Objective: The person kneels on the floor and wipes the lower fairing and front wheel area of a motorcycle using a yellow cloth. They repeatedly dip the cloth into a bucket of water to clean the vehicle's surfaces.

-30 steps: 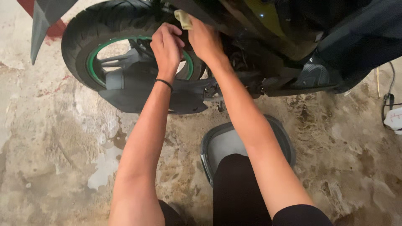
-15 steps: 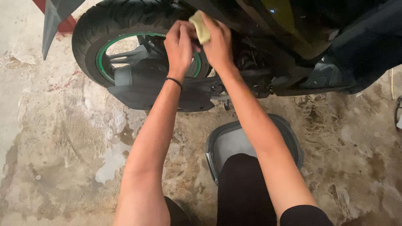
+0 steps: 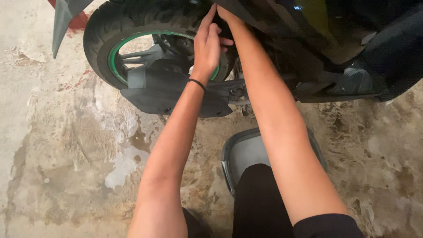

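Observation:
A motorcycle's rear wheel [image 3: 115,49], with a black tyre and a green rim stripe, stands at the top of the head view. My left hand [image 3: 207,44] reaches up beside the wheel, fingers held together against a dark part under the bodywork [image 3: 282,39]. It wears a thin black band on the wrist. My right hand [image 3: 223,14] is pushed up into the same dark gap, and only its wrist and heel show. Whether either hand holds anything is hidden.
A black mudguard panel [image 3: 167,97] hangs below the wheel. A grey plastic basin [image 3: 244,152] sits on the floor between my arms, partly covered by my dark-clad knee [image 3: 260,202]. The concrete floor [image 3: 66,145] is stained and wet, with a small puddle [image 3: 123,164].
The yellow cloth held between both hands earlier is out of sight now. Both hands have moved up and deeper under the bodywork; the view has shifted slightly.

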